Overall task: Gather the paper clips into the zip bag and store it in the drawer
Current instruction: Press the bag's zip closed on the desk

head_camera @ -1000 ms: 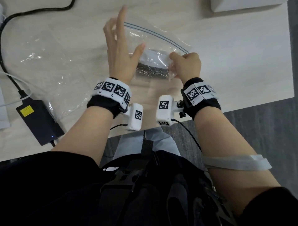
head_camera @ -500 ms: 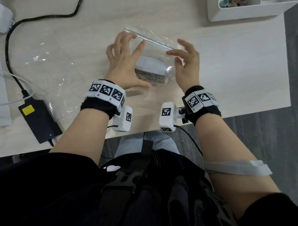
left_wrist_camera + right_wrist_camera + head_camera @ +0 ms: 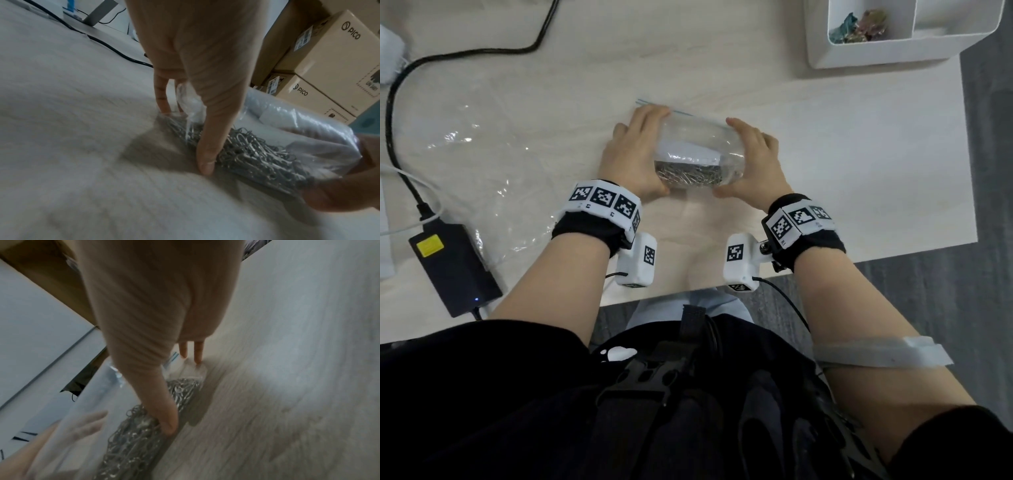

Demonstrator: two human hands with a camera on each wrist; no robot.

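Note:
A clear zip bag (image 3: 698, 137) with a blue zip line stands on the table between my hands. A heap of silver paper clips (image 3: 688, 174) fills its bottom, under a white card. My left hand (image 3: 637, 154) grips the bag's left end and my right hand (image 3: 746, 157) its right end. In the left wrist view my thumb (image 3: 205, 159) presses the clips (image 3: 257, 154) from the front, with fingers (image 3: 162, 100) behind the bag. The right wrist view shows the same hold: thumb (image 3: 168, 423), fingers (image 3: 197, 353), clips (image 3: 131, 434). A white open drawer box (image 3: 822, 41) sits far right.
A crumpled clear plastic sheet (image 3: 482, 154) lies to the left. A black power adapter (image 3: 452, 267) and its cable (image 3: 400, 102) are at the left edge. The table's near edge (image 3: 825, 270) runs just behind my wrists. Cardboard boxes (image 3: 329, 56) stand beyond the table.
My left hand came down from a raised, spread pose onto the bag. Both hands slid down to the bag's ends, and the bag now sits lower and more bunched.

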